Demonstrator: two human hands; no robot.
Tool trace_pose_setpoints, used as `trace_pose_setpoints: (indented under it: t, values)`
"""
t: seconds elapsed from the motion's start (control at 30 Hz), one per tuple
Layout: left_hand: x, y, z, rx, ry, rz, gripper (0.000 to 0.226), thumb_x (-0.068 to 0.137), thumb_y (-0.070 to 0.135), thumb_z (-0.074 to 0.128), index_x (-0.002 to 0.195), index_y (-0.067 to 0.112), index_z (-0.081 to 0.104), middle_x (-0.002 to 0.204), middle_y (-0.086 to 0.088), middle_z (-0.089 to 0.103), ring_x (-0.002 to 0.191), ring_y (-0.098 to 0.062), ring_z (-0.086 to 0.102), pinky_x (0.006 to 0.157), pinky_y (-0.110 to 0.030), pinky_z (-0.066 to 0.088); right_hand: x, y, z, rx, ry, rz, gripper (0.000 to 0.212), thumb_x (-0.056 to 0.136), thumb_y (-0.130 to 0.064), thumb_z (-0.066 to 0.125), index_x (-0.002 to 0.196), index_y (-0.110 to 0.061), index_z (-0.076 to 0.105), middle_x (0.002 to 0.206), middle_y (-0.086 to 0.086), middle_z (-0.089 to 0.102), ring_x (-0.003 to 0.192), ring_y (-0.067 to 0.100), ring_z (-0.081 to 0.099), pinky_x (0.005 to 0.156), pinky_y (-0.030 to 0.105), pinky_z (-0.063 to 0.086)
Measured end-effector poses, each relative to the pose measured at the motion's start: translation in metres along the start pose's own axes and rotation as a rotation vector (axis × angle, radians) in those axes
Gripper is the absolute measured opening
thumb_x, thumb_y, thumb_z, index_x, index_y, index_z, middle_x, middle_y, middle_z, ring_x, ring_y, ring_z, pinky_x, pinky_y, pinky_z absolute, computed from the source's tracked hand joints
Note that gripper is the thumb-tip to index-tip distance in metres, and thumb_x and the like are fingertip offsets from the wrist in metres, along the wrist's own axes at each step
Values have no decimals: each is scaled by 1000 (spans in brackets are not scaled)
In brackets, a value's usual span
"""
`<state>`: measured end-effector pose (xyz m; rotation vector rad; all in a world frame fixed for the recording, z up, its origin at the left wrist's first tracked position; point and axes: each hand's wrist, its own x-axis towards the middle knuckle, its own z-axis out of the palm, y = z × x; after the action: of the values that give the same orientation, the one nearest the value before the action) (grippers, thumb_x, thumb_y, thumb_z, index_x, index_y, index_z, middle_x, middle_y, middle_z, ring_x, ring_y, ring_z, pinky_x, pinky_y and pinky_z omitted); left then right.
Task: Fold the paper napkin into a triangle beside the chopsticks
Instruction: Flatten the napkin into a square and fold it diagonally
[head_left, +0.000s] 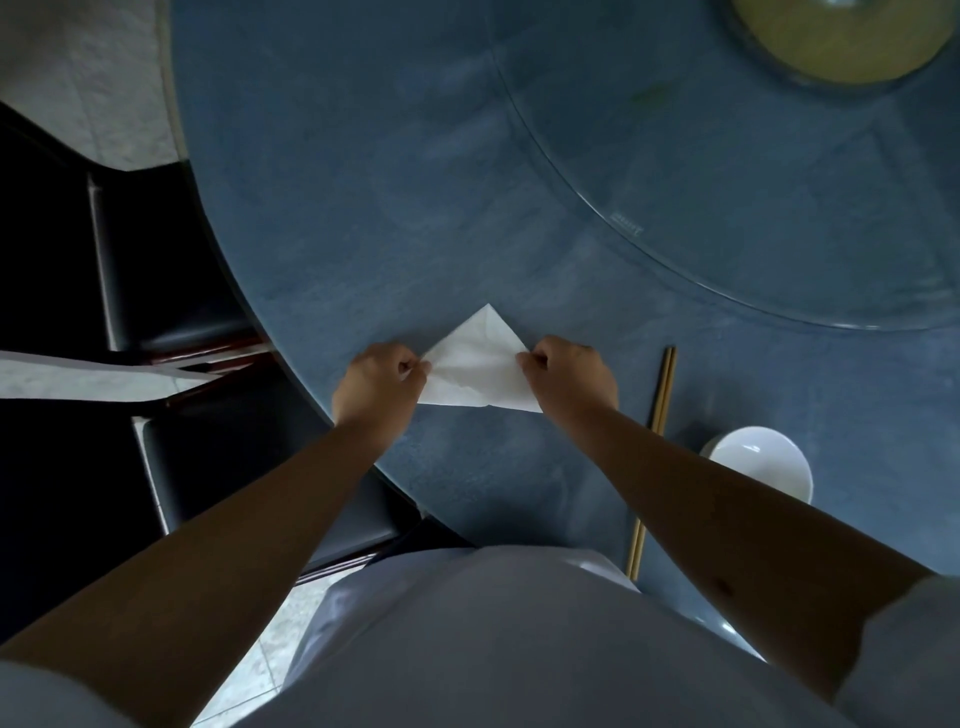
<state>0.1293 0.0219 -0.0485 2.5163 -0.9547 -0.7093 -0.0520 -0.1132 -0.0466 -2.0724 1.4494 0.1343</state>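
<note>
A white paper napkin (478, 364) lies on the blue table (363, 208) in a triangular shape, its point facing away from me. My left hand (379, 384) pinches its left corner. My right hand (569, 374) pinches its right edge. A pair of wooden chopsticks (658, 410) lies to the right of the napkin, running toward me and partly hidden under my right forearm.
A white bowl (763, 462) sits right of the chopsticks near the table edge. A round glass turntable (727, 208) covers the far right, with a yellowish dish (841, 36) on it. Black chairs (171, 291) stand left of the table.
</note>
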Motion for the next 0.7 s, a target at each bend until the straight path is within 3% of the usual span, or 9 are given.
trace_pose_setpoints:
  t: [0.37,0.57,0.7]
  values:
    - [2,0,2,33,0,-34,23,86,46,58,80,24,63,85,5,58,73,-18,55,61,-31,42,4,6,4,-38,17,-14,30,87,-51,49,76,-24,54,71,-4,57,66,21,55,55,29,40]
    - [2,2,2,49,15,-46,21,84,48,57,81,27,60,84,7,55,74,-18,52,61,-31,37,2,8,5,30,89,-8,30,85,-48,55,74,-23,45,71,-7,48,65,20,51,53,29,34]
    - [-4,3,1,-54,42,-54,26,84,45,58,102,26,56,95,8,54,85,-17,53,69,-33,41,-11,9,3,123,237,12,23,85,-44,58,81,-26,44,84,-9,46,81,18,48,60,30,35]
